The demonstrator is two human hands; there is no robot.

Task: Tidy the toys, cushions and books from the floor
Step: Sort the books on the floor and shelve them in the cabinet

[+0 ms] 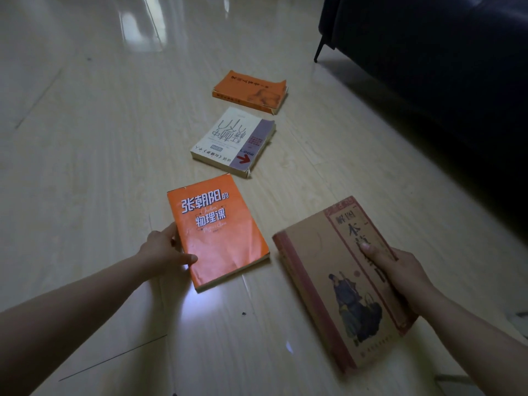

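Several books lie in a row on the pale tiled floor. My right hand grips a thick tan book with a red spine, thumb on its cover, lifted off the floor at the lower right. My left hand clasps the left edge of an orange paperback with white lettering; thumb on the cover, fingers at the spine side. Beyond it lies a white and purple book, and farther off a second orange book with a curled cover corner.
A dark sofa on thin black legs fills the upper right, close to the far books. Glossy floor stretches to the left and ahead. A small dark speck lies on the floor near me.
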